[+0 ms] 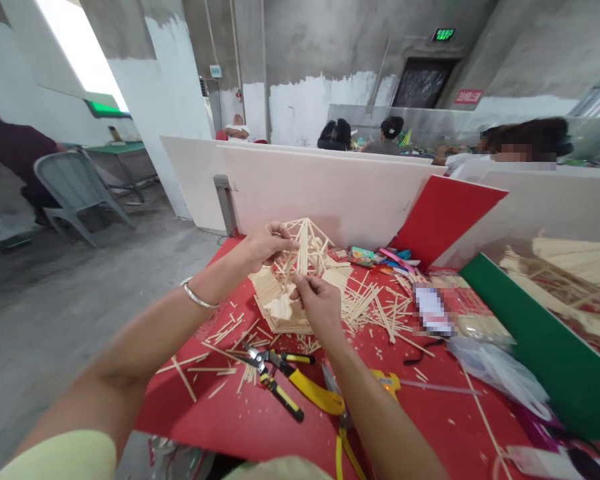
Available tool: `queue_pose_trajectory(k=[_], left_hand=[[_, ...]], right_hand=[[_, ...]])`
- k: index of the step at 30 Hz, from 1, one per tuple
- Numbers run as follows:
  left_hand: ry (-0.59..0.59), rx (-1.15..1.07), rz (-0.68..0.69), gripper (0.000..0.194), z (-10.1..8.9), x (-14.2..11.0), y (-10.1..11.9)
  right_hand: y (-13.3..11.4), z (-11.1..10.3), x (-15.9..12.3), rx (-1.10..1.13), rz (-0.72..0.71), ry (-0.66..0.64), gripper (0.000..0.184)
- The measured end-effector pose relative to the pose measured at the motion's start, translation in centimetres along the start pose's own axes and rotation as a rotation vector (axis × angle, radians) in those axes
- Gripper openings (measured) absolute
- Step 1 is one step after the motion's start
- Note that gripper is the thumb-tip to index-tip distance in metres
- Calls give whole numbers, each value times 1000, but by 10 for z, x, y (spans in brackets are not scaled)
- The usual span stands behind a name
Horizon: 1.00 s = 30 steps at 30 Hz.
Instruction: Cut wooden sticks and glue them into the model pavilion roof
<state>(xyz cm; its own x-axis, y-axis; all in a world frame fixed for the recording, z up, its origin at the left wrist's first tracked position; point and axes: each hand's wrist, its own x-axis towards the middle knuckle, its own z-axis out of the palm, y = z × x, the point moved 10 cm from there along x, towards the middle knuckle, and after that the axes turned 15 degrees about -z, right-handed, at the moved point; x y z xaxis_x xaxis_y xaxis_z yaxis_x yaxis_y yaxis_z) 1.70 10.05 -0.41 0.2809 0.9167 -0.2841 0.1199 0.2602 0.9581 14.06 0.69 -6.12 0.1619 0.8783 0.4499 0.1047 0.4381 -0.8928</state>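
Observation:
A small model of pale wooden sticks (325, 250) stands on the red tabletop, with a pointed frame above a wider slatted base (290, 327). My left hand (267, 245) reaches in from the left, thumb and fingers pinched at the upper part of a narrow strip of sticks (303, 250). Lower down, my right hand (323, 303) is closed in a pinch at the bottom end of that strip. Fingers partly hide the contact points, so whether the strip is fixed to the frame cannot be made out.
Loose sticks (393, 317) litter the red table (260, 427). Yellow-and-black cutters (277, 387) and a yellow-handled tool (317, 393) lie near my right forearm. A plastic bag (500, 373) and a green board (540, 347) are on the right. White partitions (320, 187) stand behind; people sit beyond.

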Motion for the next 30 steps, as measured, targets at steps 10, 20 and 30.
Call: queue_pose_trajectory(k=[10,20,30], left_hand=[[11,-41,51,37,-1,8,3],[44,-75,19,41,3,2,8],[16,-66,44,42,0,7,5]], right_hand=[[9,0,3,39,27,22,44],[10,-3,3,30,39,43,40],[3,-5,3,-37,-9,29,38]])
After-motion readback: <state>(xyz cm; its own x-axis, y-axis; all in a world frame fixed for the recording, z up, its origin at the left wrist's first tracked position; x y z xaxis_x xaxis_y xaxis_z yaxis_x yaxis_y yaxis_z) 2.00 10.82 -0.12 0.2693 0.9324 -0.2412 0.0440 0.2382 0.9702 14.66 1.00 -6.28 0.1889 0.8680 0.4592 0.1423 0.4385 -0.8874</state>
